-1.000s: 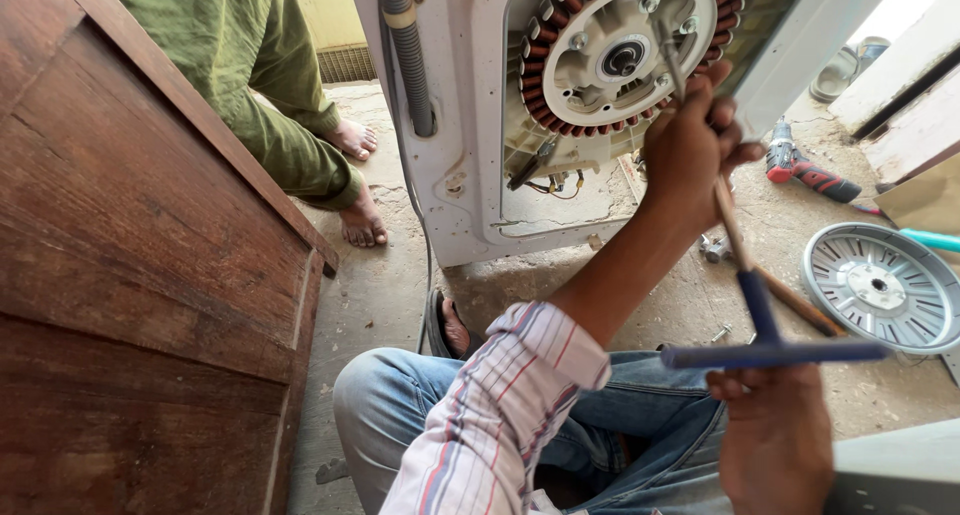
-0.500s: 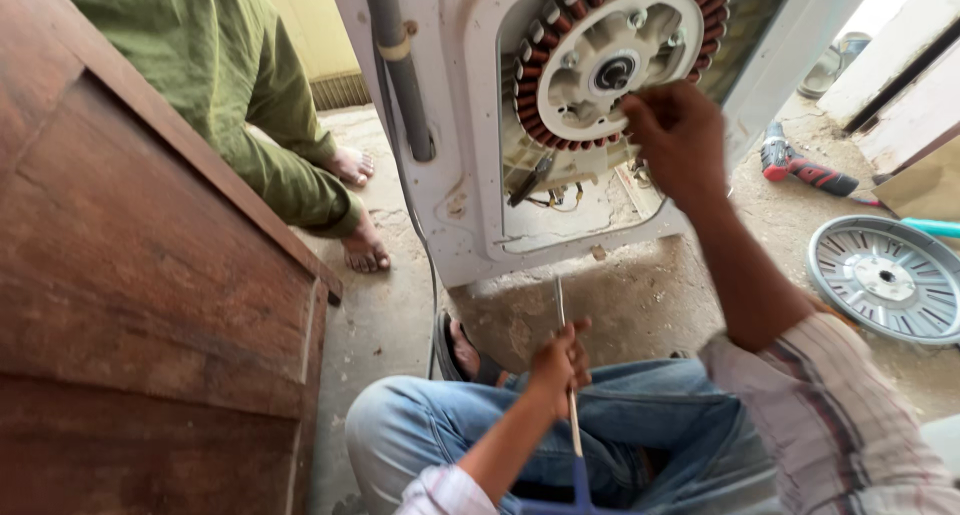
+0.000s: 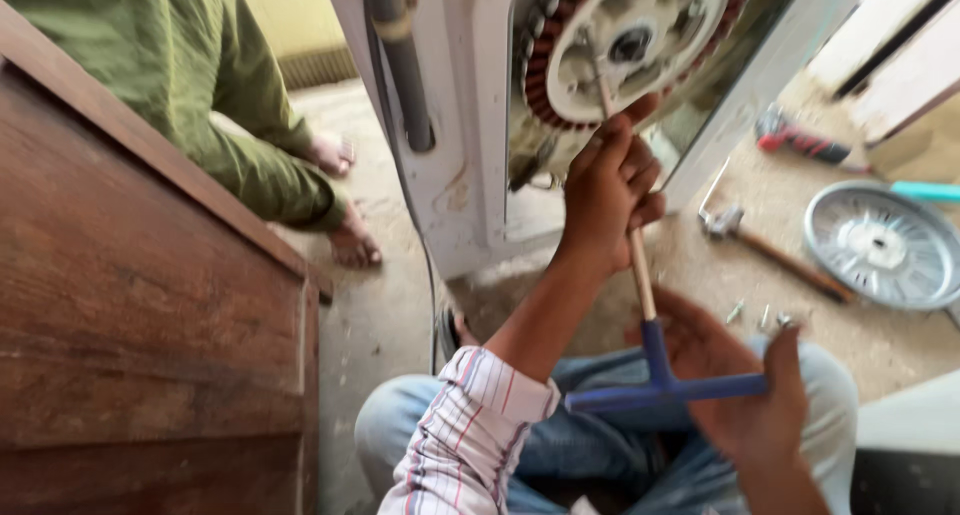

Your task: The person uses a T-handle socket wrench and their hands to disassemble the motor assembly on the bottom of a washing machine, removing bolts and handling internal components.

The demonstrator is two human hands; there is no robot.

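Blue plastic fills my right hand (image 3: 745, 390) — the crossbar handle of the T-handle wrench (image 3: 660, 375), which I grip low near my lap because turning force comes from that bar. My left hand (image 3: 605, 190) is wrapped around the wrench's bare metal shaft higher up, steadying it so the tip stays lined up with the motor stator (image 3: 625, 40), the copper-wound ring on the upended white washing machine (image 3: 450, 175). The round rotor (image 3: 880, 245) lies apart on the floor beside a hammer (image 3: 760, 240) — within reach. Another person's green sleeve (image 3: 250, 145) rests beside the wooden cabinet (image 3: 130, 305).
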